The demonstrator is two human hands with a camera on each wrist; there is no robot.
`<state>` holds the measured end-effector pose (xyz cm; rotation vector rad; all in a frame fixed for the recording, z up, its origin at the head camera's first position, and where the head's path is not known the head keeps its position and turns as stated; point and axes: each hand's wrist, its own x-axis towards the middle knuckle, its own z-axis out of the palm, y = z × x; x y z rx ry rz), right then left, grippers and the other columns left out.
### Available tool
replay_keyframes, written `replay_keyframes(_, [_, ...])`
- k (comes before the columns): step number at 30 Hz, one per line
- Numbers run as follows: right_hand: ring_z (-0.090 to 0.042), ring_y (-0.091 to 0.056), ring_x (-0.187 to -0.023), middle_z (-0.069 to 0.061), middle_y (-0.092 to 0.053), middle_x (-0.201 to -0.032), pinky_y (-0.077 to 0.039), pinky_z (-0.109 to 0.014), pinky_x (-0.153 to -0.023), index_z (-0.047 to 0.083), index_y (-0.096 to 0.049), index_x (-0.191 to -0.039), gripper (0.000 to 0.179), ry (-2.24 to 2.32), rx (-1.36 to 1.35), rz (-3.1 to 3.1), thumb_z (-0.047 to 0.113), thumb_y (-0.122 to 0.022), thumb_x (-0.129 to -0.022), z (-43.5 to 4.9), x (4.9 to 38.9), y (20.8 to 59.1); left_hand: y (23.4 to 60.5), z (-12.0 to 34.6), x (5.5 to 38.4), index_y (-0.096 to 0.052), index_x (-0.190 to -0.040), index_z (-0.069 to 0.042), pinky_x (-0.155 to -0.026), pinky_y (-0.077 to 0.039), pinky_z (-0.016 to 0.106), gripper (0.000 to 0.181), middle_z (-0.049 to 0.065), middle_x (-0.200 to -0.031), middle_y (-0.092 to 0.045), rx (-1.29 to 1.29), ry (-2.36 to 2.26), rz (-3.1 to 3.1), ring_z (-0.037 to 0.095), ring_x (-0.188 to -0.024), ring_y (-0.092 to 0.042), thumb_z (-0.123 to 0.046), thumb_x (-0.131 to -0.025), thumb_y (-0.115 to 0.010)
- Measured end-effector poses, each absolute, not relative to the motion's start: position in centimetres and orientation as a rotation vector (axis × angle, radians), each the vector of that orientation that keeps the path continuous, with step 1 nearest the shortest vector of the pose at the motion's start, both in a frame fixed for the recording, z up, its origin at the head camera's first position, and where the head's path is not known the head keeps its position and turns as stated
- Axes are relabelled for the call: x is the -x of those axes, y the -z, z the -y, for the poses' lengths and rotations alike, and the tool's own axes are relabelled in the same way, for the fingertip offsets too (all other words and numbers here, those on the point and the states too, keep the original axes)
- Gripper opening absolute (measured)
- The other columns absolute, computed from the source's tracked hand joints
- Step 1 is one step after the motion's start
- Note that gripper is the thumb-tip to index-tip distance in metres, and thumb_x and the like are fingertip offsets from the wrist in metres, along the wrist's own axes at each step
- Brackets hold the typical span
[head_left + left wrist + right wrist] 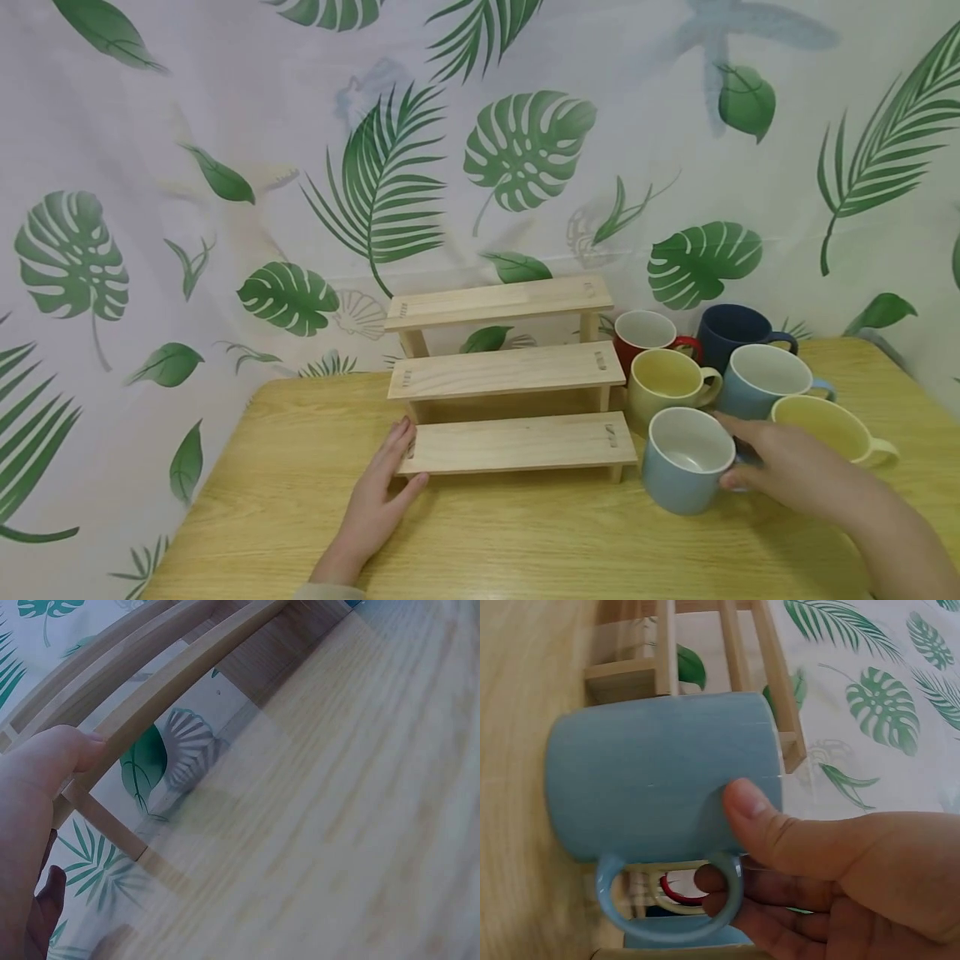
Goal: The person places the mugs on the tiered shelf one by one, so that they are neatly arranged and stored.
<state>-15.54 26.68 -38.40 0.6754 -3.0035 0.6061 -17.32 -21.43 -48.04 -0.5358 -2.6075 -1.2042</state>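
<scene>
A three-tier wooden stand [517,443] rises in steps at the middle of the table. My left hand [378,492] grips the left end of its lowest board, the thumb at the front corner and the other fingers along the end. In the left wrist view the thumb [75,750] lies against the board's edge. At the right, my right hand [787,467] holds a light blue mug [681,475] by its handle side. The right wrist view shows the thumb [750,802] pressing the mug's wall near the rim, with fingertips at the handle [667,930].
Behind the held mug stand a red mug [626,354], a dark blue mug [716,342], a yellow mug [645,404], another light blue mug [750,396] and a second yellow mug [832,425]. A leaf-patterned cloth [247,108] hangs behind the wooden table [480,542].
</scene>
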Motion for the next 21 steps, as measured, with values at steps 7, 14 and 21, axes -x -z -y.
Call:
replay_keyframes(7, [-0.029, -0.065, -0.092, -0.02, -0.067, -0.107, -0.054, -0.048, -0.075, -0.009, -0.053, -0.128, 0.073, -0.639, -0.62, 2.952, 0.031, -0.079, -0.073, -26.5, 14.8, 39.4, 48.0, 21.5, 17.3, -0.034, -0.15, -0.021, -0.112, -0.02, 0.05, 0.064, -0.001, -0.156, -0.024, 0.524, 1.228, 2.615, 0.016, -0.143, -0.016, -0.03, -0.094, -0.062])
replay_keyframes(14, [-0.033, -0.062, -0.099, -0.021, -0.064, -0.113, -0.052, -0.051, -0.077, -0.007, -0.047, -0.136, 0.076, -0.78, -0.471, 2.924, 0.034, -0.075, -0.079, -26.1, 13.7, 40.2, 48.0, 21.5, 17.3, -0.034, -0.15, -0.02, -0.112, -0.02, 0.05, 0.063, -0.006, -0.156, -0.023, 0.522, 1.233, 2.619, 0.016, -0.143, -0.016, -0.03, -0.094, -0.062])
replay_keyframes(21, [-0.022, -0.062, -0.093, -0.021, -0.065, -0.113, -0.053, -0.029, -0.069, -0.004, -0.046, -0.138, 0.076, -0.831, -0.434, 2.781, 0.026, -0.079, -0.077, -26.3, 13.2, 41.7, 48.0, 21.4, 17.4, -0.034, -0.15, -0.021, -0.112, -0.02, 0.049, 0.064, -0.001, -0.156, -0.025, 0.517, 1.219, 2.613, 0.016, -0.143, -0.017, -0.032, -0.093, -0.062])
